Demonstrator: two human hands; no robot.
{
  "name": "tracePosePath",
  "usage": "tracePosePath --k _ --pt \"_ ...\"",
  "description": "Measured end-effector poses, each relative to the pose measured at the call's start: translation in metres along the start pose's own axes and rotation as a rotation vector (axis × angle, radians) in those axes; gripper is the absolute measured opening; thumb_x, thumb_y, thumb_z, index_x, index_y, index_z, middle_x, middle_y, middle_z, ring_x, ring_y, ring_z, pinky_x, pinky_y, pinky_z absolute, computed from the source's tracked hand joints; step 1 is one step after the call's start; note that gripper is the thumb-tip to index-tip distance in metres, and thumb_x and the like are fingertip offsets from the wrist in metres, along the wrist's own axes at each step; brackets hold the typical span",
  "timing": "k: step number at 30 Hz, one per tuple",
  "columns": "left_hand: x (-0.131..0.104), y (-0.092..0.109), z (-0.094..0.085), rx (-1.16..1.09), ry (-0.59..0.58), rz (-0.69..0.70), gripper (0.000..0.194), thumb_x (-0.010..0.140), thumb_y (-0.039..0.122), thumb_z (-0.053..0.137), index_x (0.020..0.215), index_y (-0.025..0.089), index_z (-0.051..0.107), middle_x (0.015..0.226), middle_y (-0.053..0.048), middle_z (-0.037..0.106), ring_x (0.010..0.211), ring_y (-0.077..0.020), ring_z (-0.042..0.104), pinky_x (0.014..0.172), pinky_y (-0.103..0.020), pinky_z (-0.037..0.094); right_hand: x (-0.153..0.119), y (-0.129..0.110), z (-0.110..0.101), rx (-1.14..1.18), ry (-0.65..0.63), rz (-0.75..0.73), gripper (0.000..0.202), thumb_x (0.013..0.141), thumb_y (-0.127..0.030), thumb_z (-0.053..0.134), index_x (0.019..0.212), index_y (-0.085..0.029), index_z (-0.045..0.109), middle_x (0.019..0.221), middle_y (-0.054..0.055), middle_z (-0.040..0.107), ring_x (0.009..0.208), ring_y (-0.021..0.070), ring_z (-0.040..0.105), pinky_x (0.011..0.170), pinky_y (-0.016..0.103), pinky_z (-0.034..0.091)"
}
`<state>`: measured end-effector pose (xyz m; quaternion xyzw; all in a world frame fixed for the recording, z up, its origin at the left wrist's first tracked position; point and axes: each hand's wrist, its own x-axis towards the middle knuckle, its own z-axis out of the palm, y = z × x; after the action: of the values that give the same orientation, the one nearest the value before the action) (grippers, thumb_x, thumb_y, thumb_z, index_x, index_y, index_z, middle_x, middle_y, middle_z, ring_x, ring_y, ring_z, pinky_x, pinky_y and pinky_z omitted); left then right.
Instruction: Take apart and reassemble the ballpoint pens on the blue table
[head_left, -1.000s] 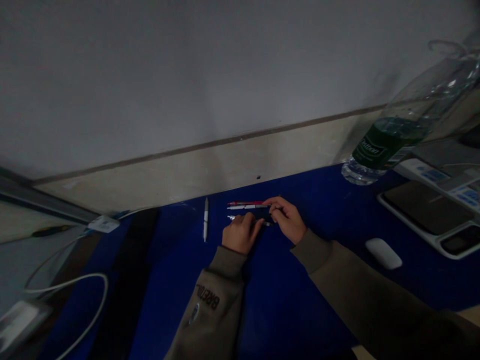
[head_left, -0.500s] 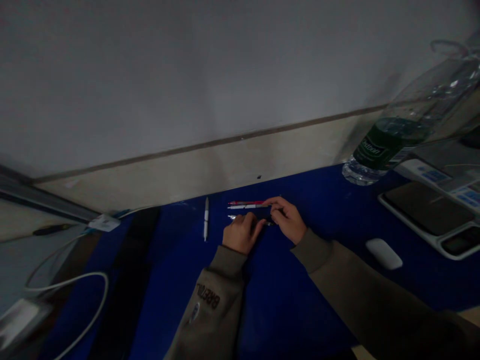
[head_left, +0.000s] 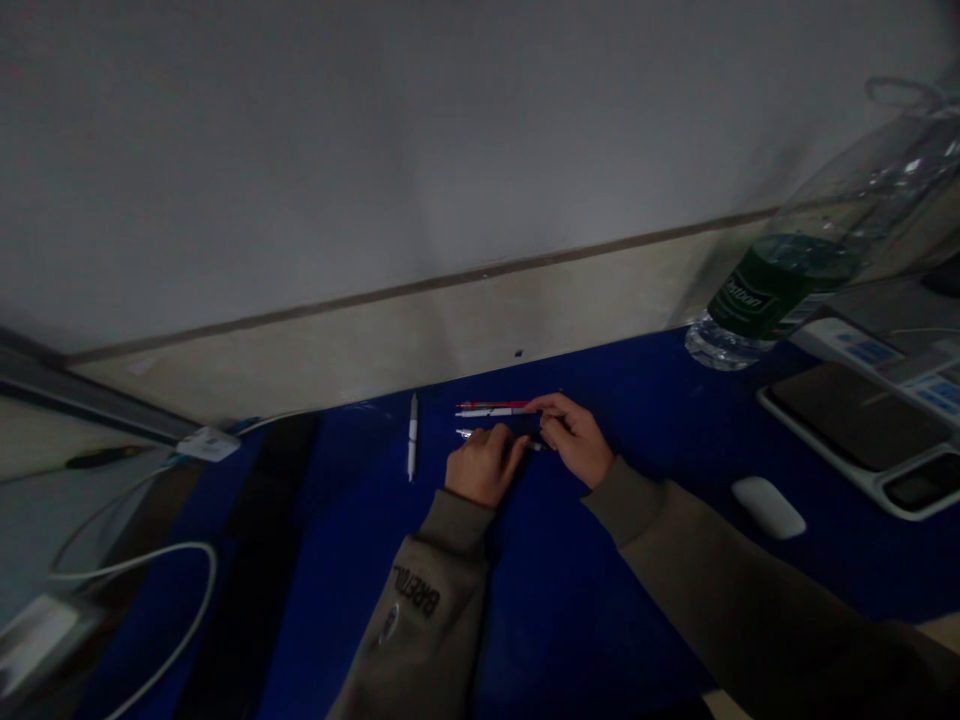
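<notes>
Silver-ended pen (head_left: pixel 464 434) lies near the wall-side edge of the bench (head_left: pixel 390 600), long axis roughly left-right, under curled fingers of the nearer left hand (head_left: pixel 484 466), right end beside the right hand's (head_left: pixel 576 440) bent fingers; can't tell if either grips.

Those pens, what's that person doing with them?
The person has both hands down at a blue table. The left hand is over a shiny-tipped pen, whose ends peek out on either side. The right hand has a finger by the right ends of a red pen and a white pen, lying side by side. A lone pen lies crosswise on the left. I can't tell how tightly either hand grips.
</notes>
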<state>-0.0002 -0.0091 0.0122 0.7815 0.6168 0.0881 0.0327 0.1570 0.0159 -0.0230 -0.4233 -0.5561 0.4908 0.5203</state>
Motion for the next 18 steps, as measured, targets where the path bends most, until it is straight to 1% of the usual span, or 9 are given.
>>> tracePosePath --k 2,5,9,13,18 --pt "0.0 0.0003 0.0 -0.009 0.005 0.005 0.035 0.093 0.051 0.039 0.092 0.022 0.059 0.081 -0.003 0.064 0.076 -0.0173 0.061 0.057 -0.024 0.037 0.0001 -0.0006 -0.001 -0.01 0.008 -0.007 0.023 0.081 -0.018 0.046 0.099 -0.019 0.062 0.058 -0.005 0.041 0.051 0.0102 0.037 0.051 0.024 0.031" --pt "0.0003 0.0004 -0.0001 -0.009 0.006 0.001 0.035 0.093 0.051 0.039 0.092 0.022 0.059 0.082 -0.003 0.064 0.075 -0.0171 0.06 0.057 -0.024 0.037 0.0009 -0.0014 -0.0017 -0.011 0.02 -0.013 0.024 0.08 -0.017 0.046 0.099 -0.019 0.062 0.061 -0.005 0.043 0.053 0.0104 0.04 0.053 0.024 0.033" --pt "0.0005 0.0 -0.0012 -0.006 -0.019 0.002 0.036 0.094 0.05 0.038 0.093 0.022 0.059 0.082 -0.004 0.065 0.075 -0.0173 0.06 0.056 -0.024 0.036 0.002 -0.0005 -0.0015 0.048 0.023 0.015 0.026 0.078 -0.016 0.046 0.1 -0.019 0.06 0.064 -0.004 0.045 0.052 0.0099 0.04 0.05 0.024 0.032" --pt "-0.0003 -0.0001 -0.0024 0.001 -0.024 0.011 0.036 0.094 0.049 0.036 0.094 0.022 0.059 0.083 -0.004 0.065 0.076 -0.0173 0.061 0.057 -0.024 0.036 0.0017 -0.0003 -0.0014 0.091 0.021 0.025 0.026 0.079 -0.017 0.046 0.101 -0.019 0.06 0.065 -0.004 0.046 0.052 0.0098 0.041 0.05 0.024 0.031" --pt "-0.0006 0.0 -0.0018 0.013 -0.031 0.019 0.037 0.094 0.05 0.036 0.094 0.022 0.06 0.085 -0.005 0.065 0.077 -0.0174 0.061 0.057 -0.023 0.036 -0.0004 -0.004 -0.001 0.059 -0.038 0.017 0.022 0.08 -0.018 0.047 0.097 -0.018 0.062 0.063 -0.004 0.044 0.052 0.0095 0.039 0.051 0.025 0.031"
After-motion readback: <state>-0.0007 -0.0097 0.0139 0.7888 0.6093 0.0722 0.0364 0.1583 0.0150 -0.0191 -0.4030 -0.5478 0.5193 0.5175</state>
